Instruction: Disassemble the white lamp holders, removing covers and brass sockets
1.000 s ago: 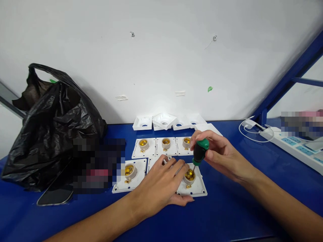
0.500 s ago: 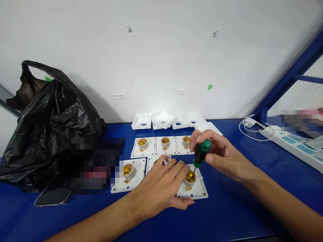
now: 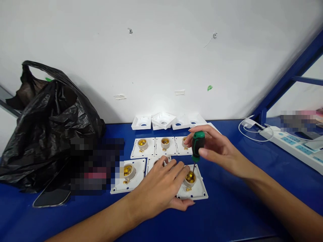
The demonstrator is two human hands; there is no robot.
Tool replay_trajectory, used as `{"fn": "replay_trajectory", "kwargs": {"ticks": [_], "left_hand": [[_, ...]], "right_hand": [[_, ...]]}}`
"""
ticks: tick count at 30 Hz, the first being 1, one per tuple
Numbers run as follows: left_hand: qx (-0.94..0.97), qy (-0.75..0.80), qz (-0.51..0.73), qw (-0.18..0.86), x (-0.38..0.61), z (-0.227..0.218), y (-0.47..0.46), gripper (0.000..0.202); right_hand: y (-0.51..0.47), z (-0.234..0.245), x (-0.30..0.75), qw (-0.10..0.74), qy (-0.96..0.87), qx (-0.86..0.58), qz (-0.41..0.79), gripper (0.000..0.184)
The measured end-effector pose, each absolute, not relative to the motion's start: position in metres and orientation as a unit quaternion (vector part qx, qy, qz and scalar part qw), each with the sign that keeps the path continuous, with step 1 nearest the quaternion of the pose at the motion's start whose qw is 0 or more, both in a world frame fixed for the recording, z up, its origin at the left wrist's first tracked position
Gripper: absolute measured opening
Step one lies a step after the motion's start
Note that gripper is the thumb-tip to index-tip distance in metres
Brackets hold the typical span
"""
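Observation:
My right hand [image 3: 218, 151] grips the green and black handle of a screwdriver [image 3: 197, 145], held nearly upright. Its thin shaft points down into the brass socket of a white square lamp holder plate [image 3: 195, 189] at the front right. My left hand [image 3: 161, 188] lies flat over that plate's left side, fingers together, thumb at its front edge, pressing it to the blue table [image 3: 227, 208]. More white plates with brass sockets lie around: one at front left [image 3: 128, 174] and a row of three behind [image 3: 153, 147].
Several empty white square covers [image 3: 164, 121] lie against the wall. A black plastic bag [image 3: 47, 124] bulks at the left with a phone [image 3: 50, 198] in front of it. A white power strip [image 3: 295, 144] and cable lie at the right by a blue frame post.
My right hand has lifted and straightened the screwdriver so its handle stands more upright over the socket. My left hand has stayed on the plate.

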State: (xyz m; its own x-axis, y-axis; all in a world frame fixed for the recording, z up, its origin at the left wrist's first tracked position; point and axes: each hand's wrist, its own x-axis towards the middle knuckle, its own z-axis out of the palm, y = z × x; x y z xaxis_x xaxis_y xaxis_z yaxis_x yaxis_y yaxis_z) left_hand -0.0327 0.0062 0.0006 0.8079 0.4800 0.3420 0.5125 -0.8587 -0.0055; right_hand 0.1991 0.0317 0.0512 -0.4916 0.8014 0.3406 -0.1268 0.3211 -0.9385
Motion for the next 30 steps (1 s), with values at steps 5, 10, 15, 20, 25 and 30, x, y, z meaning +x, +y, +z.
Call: {"fn": "replay_trajectory", "kwargs": {"ticks": [5, 10, 15, 20, 25, 30], "left_hand": [[-0.949, -0.263, -0.167, 0.042, -0.0331, -0.0013, 0.0066, 0.078], [-0.949, -0.261, -0.177, 0.018, -0.0336, -0.0025, 0.0073, 0.073], [-0.947, -0.261, -0.186, 0.014, -0.0335, -0.0014, 0.0066, 0.070], [-0.946, -0.263, -0.191, 0.015, -0.0340, -0.0021, 0.0064, 0.069], [-0.946, -0.255, -0.201, 0.019, -0.0340, -0.0035, 0.0078, 0.073], [-0.947, -0.258, -0.194, 0.008, -0.0336, -0.0027, 0.0078, 0.067]], "right_hand": [[0.0290, 0.0503, 0.1967, 0.476, -0.700, -0.256, 0.466, 0.044], [0.0274, 0.0465, 0.1930, 0.466, -0.696, -0.248, 0.486, 0.043], [0.0271, 0.0463, 0.1913, 0.467, -0.697, -0.245, 0.485, 0.044], [0.0258, 0.0477, 0.1904, 0.481, -0.693, -0.247, 0.477, 0.043], [0.0258, 0.0471, 0.1927, 0.463, -0.700, -0.226, 0.495, 0.045], [0.0271, 0.0476, 0.1969, 0.433, -0.698, -0.195, 0.536, 0.043]]}}
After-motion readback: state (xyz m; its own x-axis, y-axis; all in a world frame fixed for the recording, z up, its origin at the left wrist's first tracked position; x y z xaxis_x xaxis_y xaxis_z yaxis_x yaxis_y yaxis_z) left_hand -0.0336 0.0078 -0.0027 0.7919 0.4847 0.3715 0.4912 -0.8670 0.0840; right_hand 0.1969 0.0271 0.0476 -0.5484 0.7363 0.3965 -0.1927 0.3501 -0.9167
